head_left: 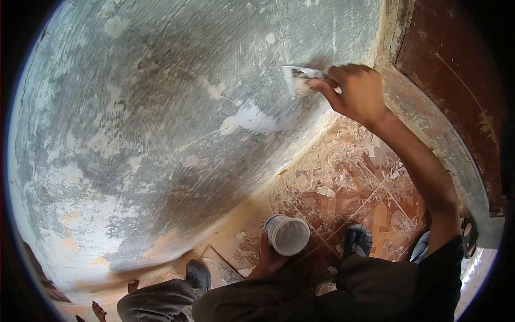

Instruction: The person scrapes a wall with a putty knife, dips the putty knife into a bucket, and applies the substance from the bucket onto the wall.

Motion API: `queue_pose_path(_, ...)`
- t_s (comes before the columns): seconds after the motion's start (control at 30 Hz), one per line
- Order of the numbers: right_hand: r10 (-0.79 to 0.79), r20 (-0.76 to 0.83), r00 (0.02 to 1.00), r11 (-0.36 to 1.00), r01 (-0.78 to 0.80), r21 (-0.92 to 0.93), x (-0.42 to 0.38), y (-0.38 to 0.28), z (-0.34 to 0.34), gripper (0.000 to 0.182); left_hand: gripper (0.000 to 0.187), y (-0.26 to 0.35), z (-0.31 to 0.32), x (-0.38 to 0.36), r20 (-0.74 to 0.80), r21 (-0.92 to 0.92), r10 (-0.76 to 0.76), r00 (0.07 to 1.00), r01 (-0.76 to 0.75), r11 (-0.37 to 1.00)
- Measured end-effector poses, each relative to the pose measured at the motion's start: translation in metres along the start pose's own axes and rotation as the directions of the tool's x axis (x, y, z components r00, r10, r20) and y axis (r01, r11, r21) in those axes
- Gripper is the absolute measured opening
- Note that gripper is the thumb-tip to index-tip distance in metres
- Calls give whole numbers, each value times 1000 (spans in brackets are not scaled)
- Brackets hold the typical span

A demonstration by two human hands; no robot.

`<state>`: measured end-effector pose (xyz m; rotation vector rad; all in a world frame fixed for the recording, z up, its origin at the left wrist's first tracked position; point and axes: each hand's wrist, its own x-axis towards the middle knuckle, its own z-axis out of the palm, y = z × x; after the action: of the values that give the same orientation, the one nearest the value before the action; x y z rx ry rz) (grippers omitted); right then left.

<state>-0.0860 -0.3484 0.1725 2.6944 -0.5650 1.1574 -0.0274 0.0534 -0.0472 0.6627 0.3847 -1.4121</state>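
Observation:
My right hand (358,92) is closed around a putty knife (303,80), its wide pale blade smeared with white and dark residue. The blade is at the wall (204,70), which is grey and scratched with white patches. Left of and below the blade lies a smooth white patch of filler (257,118). Low in front of me, my left hand (268,255) grips the side of a white plastic tub (289,235). The tub is tilted so its round pale top faces up; I cannot make out its contents.
Flakes and dust cover the brown patterned tile floor (370,198). A dark red-brown panel (456,70) stands at the right. At lower left are a grey-trousered leg (155,300) with a dark clog (198,275) and a person's fingers (99,311). A sandal (470,236) shows at right.

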Motion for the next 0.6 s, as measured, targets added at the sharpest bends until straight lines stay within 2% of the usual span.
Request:
queue_pose_path(0.1,-81,123,989,995,73,70,-24,-20,0,40,60,-1,8,2,-27,37,37,999,-36,999)
queue_pose_path(0.13,-131,84,988,978,115,177,-28,-33,9,40,60,-2,11,3,-14,41,34,999,-33,999)
queue_pose_path(0.2,-277,38,960,950,268,158,-25,-64,17,37,58,-1,16,3,5,52,32,999,-32,998)
queue_pose_path(0.3,-376,-51,925,925,378,40,2,-81,17,35,55,1,15,3,-42,15,-5,999,5,1000)
queue_pose_path(0.33,-274,49,960,962,273,26,7,-78,9,34,54,2,14,1,-57,31,17,998,-15,999)
queue_pose_path(0.4,-60,237,970,997,71,-39,20,-69,-6,34,53,3,14,1,-77,58,63,995,-59,997)
queue_pose_path(0.47,-16,147,989,994,0,108,22,-36,10,37,51,4,12,-1,-112,18,31,993,-29,999)
queue_pose_path(0.5,-40,12,999,996,39,75,16,-23,19,41,50,2,12,-2,-130,-3,16,991,-17,1000)
queue_pose_path(0.6,101,38,994,986,-106,128,-2,3,22,40,49,3,17,-3,-145,-4,47,988,-49,999)
